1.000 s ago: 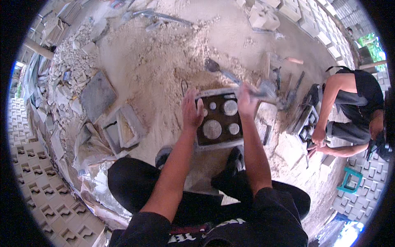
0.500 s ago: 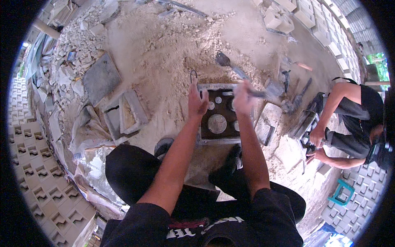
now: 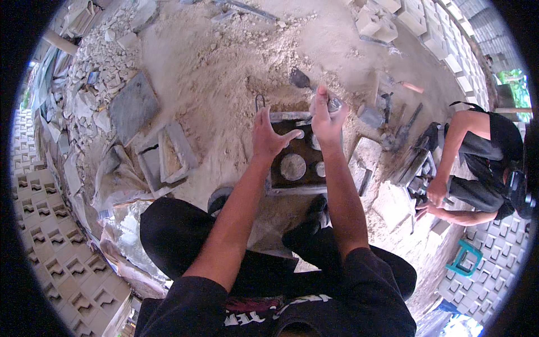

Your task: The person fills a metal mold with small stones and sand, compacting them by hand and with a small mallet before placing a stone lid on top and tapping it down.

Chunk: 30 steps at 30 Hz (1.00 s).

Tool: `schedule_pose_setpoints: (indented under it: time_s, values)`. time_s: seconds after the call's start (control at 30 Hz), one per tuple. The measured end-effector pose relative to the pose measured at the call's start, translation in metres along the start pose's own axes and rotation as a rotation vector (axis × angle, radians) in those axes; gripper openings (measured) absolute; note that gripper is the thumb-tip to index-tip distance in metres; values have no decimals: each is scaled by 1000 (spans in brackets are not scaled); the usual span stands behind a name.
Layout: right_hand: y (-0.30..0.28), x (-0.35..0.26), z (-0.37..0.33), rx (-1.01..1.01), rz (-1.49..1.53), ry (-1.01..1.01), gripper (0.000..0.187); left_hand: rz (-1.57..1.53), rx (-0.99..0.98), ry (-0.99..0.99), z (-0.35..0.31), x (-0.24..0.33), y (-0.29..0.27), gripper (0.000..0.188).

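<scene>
A rectangular metal mould lies on the ground in front of me, with round pale discs of different sizes on its dark inner face. My left hand is at its upper left corner, fingers raised beside a bent metal hook. Its thumb stretches inward over the mould, close to a small disc. Above the upper right corner, my right hand is closed round a grey tool, seen end-on, its kind unclear. Just beyond lies a dark trowel blade, its handle mostly hidden by that hand.
At right, another person's hands work over a similar frame. Left lie a grey slab, an open frame and rubble. A pale block and hand tools lie right. Stacked blocks line the upper right.
My right hand has lifted slightly up and left, and the blurred tool that pointed right now appears end-on. My left thumb has spread out to the right over the mould.
</scene>
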State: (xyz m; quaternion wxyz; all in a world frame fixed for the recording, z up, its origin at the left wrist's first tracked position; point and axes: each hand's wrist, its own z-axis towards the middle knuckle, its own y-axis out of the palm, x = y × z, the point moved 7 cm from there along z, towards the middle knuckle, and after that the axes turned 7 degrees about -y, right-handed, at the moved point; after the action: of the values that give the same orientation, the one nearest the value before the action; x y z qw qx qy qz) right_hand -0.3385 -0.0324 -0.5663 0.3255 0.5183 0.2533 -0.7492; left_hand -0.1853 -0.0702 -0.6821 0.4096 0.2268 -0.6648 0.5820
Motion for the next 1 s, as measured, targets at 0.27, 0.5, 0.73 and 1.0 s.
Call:
schedule_pose_setpoints:
  time_s: [0.27, 0.5, 0.73, 1.0]
  values:
    - [15, 0, -23, 72, 144, 15, 28, -139, -31, 20, 2, -9, 3, 75]
    - [25, 1, -30, 93, -17, -26, 35, -450, -9, -57, 1, -31, 9, 54]
    - [37, -11, -34, 7, -31, -175, 22, -561, -22, -142, 6, -45, 12, 51]
    - [54, 6, -20, 79, 195, 149, 30, -632, 10, -145, 1, -55, 18, 50]
